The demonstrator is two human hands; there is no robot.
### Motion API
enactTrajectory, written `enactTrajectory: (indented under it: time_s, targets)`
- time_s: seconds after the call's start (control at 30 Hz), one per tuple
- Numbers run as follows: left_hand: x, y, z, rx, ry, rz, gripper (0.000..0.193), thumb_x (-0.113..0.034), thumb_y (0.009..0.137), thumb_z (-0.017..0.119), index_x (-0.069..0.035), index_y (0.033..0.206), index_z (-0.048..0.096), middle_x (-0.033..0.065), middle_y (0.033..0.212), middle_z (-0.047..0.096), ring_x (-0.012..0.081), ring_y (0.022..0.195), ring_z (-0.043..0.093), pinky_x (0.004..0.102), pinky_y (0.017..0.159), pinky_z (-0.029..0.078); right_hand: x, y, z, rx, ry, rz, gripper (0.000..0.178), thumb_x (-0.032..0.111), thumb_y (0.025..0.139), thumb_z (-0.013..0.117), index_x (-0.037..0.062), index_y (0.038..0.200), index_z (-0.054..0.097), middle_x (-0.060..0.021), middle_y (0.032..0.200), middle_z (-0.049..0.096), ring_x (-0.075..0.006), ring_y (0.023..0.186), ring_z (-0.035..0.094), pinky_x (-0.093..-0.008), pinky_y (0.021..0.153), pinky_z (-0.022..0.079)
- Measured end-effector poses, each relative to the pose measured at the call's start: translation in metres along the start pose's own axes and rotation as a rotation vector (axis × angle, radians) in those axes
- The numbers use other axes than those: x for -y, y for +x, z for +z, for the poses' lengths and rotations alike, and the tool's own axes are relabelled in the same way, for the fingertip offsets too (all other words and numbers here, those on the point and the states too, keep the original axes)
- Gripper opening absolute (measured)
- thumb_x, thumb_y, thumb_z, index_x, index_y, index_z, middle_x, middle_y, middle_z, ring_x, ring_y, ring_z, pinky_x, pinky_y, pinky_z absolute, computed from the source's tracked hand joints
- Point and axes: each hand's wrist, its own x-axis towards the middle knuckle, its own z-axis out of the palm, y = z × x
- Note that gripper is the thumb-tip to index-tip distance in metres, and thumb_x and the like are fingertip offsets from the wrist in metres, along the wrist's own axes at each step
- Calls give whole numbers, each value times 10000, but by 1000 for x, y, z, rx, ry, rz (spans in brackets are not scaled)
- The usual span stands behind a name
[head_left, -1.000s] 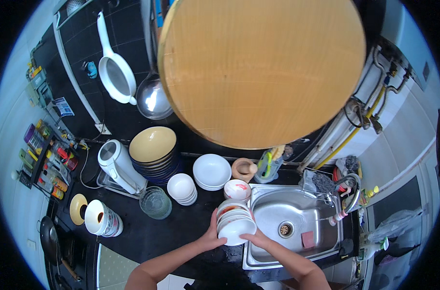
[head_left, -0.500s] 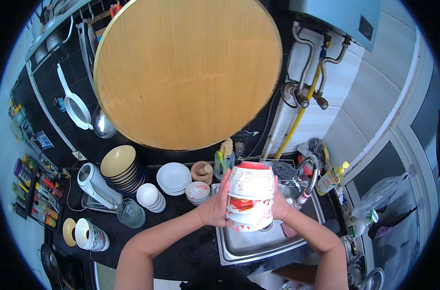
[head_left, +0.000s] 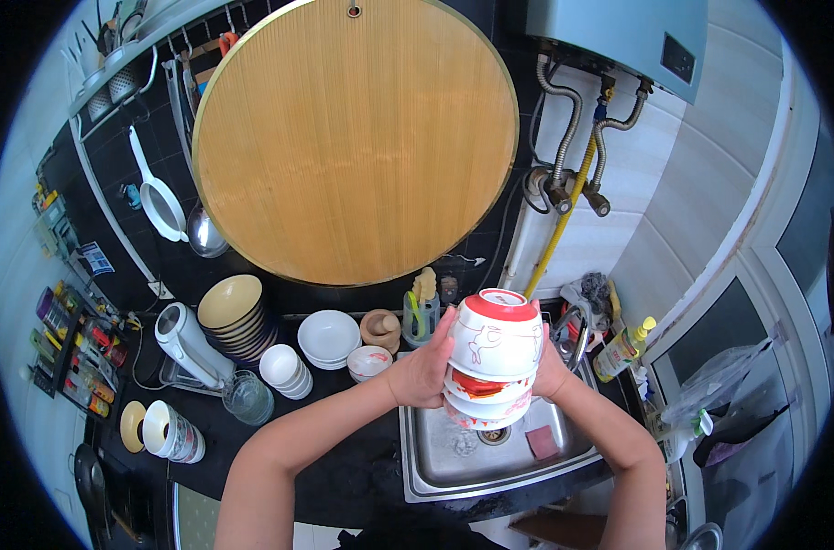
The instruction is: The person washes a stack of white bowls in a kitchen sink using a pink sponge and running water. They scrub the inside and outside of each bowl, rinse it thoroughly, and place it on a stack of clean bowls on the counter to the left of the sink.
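A stack of white patterned bowls (head_left: 493, 353), turned upside down, is held between both my hands above the sink. The top bowl has a red base ring and a line drawing; red and pink prints show on those below. My left hand (head_left: 422, 368) is pressed along the stack's left side. On the opposite side, my right hand (head_left: 551, 365) grips it, its fingers partly hidden behind the bowls. Below is the steel sink (head_left: 435, 481), with a pinkish sponge (head_left: 543, 443) in it beside the drain. The faucet (head_left: 577, 339) stands just right of my right hand.
Left of the sink stand white bowls (head_left: 329, 337), small white bowls (head_left: 287, 370), a mortar (head_left: 380, 330), cream bowls (head_left: 229, 301), a glass bowl (head_left: 248, 398) and a kettle (head_left: 190, 344). A round wooden board (head_left: 353, 147) hangs ahead. Soap bottle (head_left: 623, 351) stands right.
The stack has risen slightly and shifted right, tilting so the top bowl's base shows. Both hands moved with it. More of the sink's drain and sponge is visible.
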Motion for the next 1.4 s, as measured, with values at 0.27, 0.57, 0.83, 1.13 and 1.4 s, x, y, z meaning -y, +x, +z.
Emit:
enactTrajectory:
  time_s: [0.27, 0.57, 0.83, 1.13, 1.4]
  targets:
    - [2, 0, -5, -32, -2, 12, 1280, -200, 528, 792, -139, 1360, -178, 310, 1381, -17, 442, 1302, 62, 481, 1043, 113, -14, 2, 12, -36, -59, -84, 1186, 334, 666, 716, -3, 1297, -230, -268, 1350, 258, -368, 1223, 347, -397, 1059, 196]
    - [0, -10, -9, -82, -52, -15, 1274, -156, 502, 799, -127, 1371, -133, 343, 1371, -92, 450, 1306, 28, 448, 1039, 211, -1, 12, 17, 55, 10, 5, 1163, 329, 690, 699, -56, 1283, -224, -263, 1337, 281, -359, 1204, 372, -369, 1039, 239]
    - [-24, -43, -10, -32, -136, -332, 1303, -199, 532, 795, -71, 1326, -230, 305, 1393, -49, 424, 1310, 66, 425, 1070, 119, 10, -4, 72, 150, 158, 42, 1114, 341, 705, 670, -83, 1292, -176, -285, 1335, 262, -369, 1196, 378, -360, 1040, 231]
    - [-72, -147, -6, -118, -494, -981, 1086, -95, 620, 633, -6, 1332, -182, 256, 1377, 122, 334, 1277, 238, 363, 1051, 187, 98, -23, 155, 326, 1222, 480, 1094, 178, 716, 662, 35, 1324, -236, -231, 1331, 307, -311, 1211, 368, -329, 1025, 235]
    - [-61, -302, 13, -404, -663, -1372, 1019, -166, 606, 609, 60, 1341, -59, 216, 1349, 240, 281, 1279, 220, 318, 1055, 155, 152, -7, 311, 450, 1565, 660, 699, 74, 691, 632, 8, 1294, 285, -105, 1190, 465, -180, 1083, 442, -302, 930, 356]
